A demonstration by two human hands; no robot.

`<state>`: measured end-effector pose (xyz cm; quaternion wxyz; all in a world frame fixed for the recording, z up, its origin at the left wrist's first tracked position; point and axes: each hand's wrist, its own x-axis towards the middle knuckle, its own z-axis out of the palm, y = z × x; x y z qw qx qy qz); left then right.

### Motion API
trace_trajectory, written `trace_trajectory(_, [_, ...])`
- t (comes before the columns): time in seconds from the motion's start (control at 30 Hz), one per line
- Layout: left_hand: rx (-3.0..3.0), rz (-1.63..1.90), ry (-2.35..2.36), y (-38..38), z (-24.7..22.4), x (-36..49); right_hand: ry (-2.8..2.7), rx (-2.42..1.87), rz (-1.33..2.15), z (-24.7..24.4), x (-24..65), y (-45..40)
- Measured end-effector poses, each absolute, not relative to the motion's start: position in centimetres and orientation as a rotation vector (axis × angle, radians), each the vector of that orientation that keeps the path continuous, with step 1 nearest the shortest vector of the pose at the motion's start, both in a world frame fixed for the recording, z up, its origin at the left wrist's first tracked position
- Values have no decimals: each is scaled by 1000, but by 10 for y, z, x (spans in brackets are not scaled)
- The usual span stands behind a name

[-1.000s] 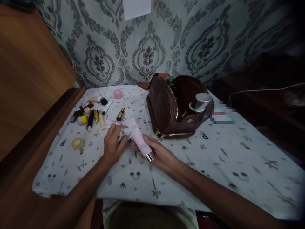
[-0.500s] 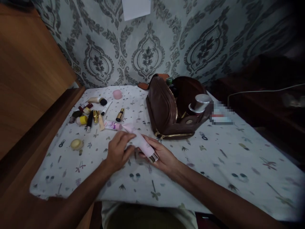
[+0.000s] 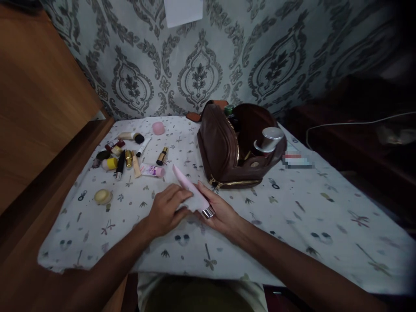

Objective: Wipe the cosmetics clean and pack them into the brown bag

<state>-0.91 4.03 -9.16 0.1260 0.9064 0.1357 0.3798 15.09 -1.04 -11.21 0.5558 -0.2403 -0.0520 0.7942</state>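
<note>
My right hand (image 3: 224, 216) has its grip closed around a pink tube (image 3: 193, 188). The tube tilts, with its shiny silver cap (image 3: 208, 212) pointing down toward me. My left hand (image 3: 167, 210) has a narrow grip, pinching a thin white wipe (image 3: 191, 203) against the side of the tube. The tube is up over the bench (image 3: 279, 242), in front of the open brown bag (image 3: 224, 145) and a bit to its left. A big silver lid (image 3: 272, 133) and a green cap (image 3: 229, 109) show inside the bag. On the left are a small printed tube (image 3: 151, 170), a gold and black stick (image 3: 162, 156), a yellow cap (image 3: 112, 163) and a little round pot (image 3: 102, 196). A pink round thing (image 3: 158, 128) sits farther back.
</note>
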Motion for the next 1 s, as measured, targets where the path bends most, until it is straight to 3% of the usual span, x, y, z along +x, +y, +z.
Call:
trace_trajectory(0.17, [2733,1081,234,32,-89,-5,-217,-571,1814,-108,153,-11])
trace_trajectory(0.33, [2666,1306,637,38,-83,-14,-405,-667,1817,-104,154,-15])
trace_trajectory(0.67, [1795,1075,1136,59,-70,-24,-495,-712,1799,-86,161,-22])
trace_trajectory(1.0, [1153,1016,1064,58,-73,-18,-819,-742,1538,-61,173,-35])
